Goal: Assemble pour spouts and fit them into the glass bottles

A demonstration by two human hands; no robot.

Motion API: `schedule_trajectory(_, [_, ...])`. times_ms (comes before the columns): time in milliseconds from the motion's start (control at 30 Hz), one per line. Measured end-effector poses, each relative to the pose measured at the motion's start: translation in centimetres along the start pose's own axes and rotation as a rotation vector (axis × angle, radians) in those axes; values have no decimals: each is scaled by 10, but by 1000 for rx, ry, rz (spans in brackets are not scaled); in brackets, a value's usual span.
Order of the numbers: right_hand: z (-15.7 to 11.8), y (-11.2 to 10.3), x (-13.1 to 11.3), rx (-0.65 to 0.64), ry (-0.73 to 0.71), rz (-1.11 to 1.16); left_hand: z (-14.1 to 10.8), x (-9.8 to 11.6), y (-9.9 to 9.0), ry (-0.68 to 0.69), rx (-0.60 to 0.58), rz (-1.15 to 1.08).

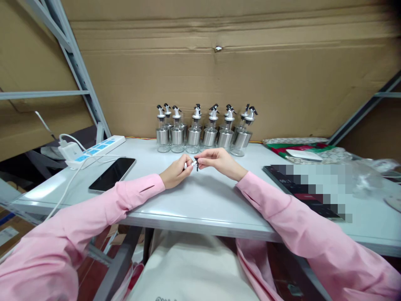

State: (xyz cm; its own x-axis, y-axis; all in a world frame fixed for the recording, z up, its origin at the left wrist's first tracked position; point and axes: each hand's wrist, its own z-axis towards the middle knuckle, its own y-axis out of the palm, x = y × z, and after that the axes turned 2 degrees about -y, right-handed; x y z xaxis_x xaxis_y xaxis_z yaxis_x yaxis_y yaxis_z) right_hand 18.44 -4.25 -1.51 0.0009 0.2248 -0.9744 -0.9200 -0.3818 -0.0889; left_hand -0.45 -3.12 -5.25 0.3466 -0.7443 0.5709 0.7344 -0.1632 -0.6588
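Over the middle of the table, my left hand is closed round a small white bottle pourer spout. My right hand meets it from the other side, thumb and fingertips pinching the black part at its end. The fingers cover most of the spout, so I cannot tell whether its two parts are joined. Just beyond my hands stand several glass bottles with metal sleeves, in rows. White pourer spouts with black flaps top them.
A white power strip with a plugged-in charger and cables lies left, near a black phone. To the right are a partly blurred dark flat device, clear plastic bags and patterned cloth. Cardboard walls the back.
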Motion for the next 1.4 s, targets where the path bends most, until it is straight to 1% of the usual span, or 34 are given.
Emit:
schedule_trajectory(167, [-1,2,-3,22,29,14,1,0,0,-25,27,-1])
schedule_trajectory(267, [-2,3,-3,35,35,29,0,0,1,-12,21,18])
schedule_trajectory(367, [-3,4,0,58,51,78,0,1,3,0,43,39])
schedule_trajectory(600, [-3,7,9,127,141,230,0,-2,9,58,65,94])
schedule_trajectory(767, [-2,8,9,165,212,254,-1,-6,11,31,48,126])
schedule_trajectory(933, [-4,8,5,122,284,250,-1,-1,9,69,23,132])
schedule_trajectory(1100, [-5,14,1,158,249,257,0,-3,4,96,43,141])
schedule_trajectory(1233, [-5,13,-1,180,242,170,0,-2,3,114,56,195])
schedule_trajectory(1400, [-4,9,-3,222,205,79,0,0,1,115,31,311])
